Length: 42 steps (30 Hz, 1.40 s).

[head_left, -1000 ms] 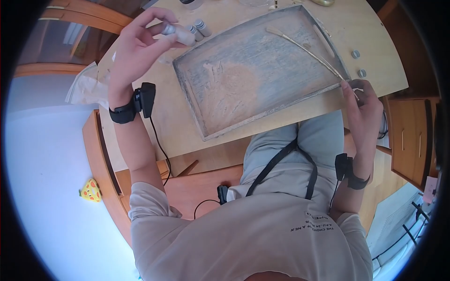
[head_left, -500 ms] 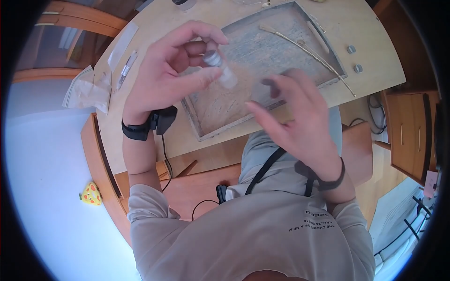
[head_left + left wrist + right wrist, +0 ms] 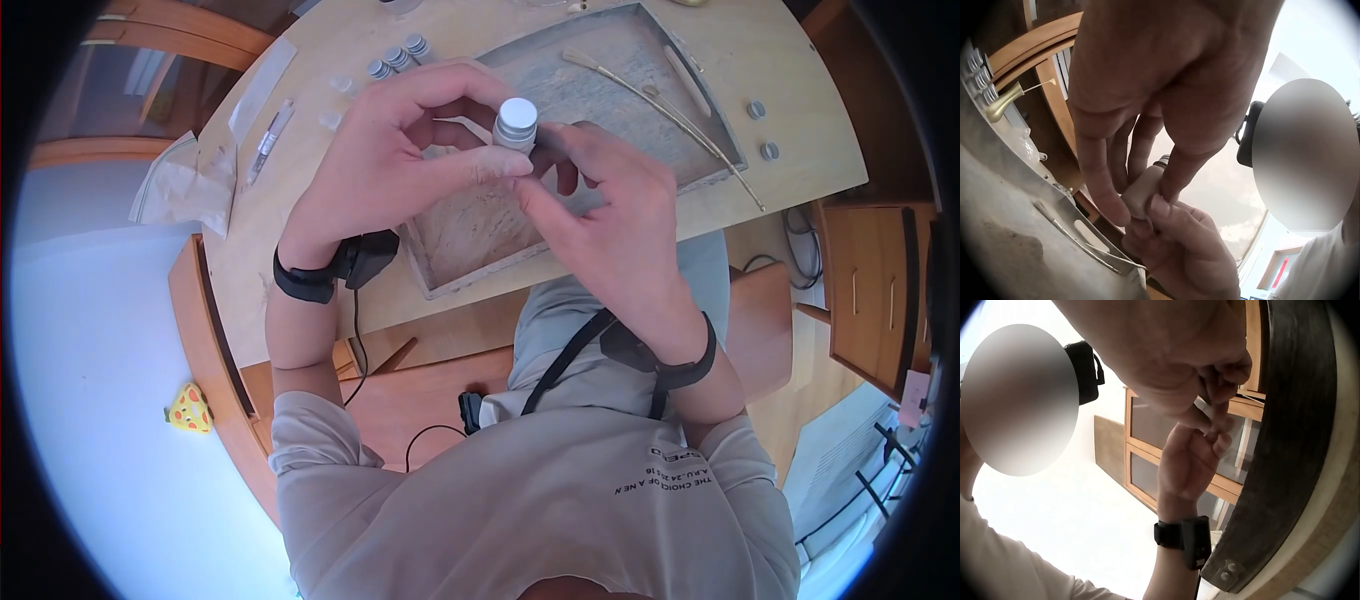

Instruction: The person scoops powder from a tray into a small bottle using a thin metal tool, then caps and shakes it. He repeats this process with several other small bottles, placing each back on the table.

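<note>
A small vial point(image 3: 517, 125) with a silver screw cap stands upright between both hands, over the near side of a shallow weathered tray point(image 3: 485, 275). My left hand point(image 3: 395, 160) pinches it between thumb and fingers just below the cap. From the other side my right hand point(image 3: 615, 210) pinches the vial's lower end. The left wrist view shows the pale vial body point(image 3: 1142, 187) with the right thumb point(image 3: 1161, 206) at its bottom. In the right wrist view the fingers hide most of it. A brush point(image 3: 600, 70) lies across the tray, its handle crossing the rim.
Three capped vials point(image 3: 397, 58) stand behind my left hand. Two small grey caps point(image 3: 756, 110) lie right of the tray. At the table's left are a pen point(image 3: 268, 140) and a plastic bag point(image 3: 195, 185). Brownish powder point(image 3: 455, 225) covers part of the tray floor.
My right hand has let go of the brush handle and moved left to the vial. The left hand has brought the vial rightward over the tray and turned it cap up.
</note>
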Each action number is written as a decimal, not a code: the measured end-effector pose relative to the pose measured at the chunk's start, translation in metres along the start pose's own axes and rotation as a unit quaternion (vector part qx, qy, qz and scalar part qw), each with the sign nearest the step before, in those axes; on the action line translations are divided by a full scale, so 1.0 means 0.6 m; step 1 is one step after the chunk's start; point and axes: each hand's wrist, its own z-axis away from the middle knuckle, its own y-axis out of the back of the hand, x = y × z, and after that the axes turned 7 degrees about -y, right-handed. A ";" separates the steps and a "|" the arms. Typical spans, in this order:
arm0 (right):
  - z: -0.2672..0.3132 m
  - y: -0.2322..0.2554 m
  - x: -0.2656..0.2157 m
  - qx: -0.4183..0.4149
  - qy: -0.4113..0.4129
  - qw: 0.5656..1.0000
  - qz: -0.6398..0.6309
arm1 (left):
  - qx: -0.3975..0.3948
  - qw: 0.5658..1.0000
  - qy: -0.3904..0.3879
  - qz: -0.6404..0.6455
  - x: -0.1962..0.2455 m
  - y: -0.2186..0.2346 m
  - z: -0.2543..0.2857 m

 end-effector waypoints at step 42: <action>-0.032 0.018 0.011 -0.046 0.067 0.997 0.006 | -0.070 0.917 -0.105 -0.378 0.022 0.020 0.008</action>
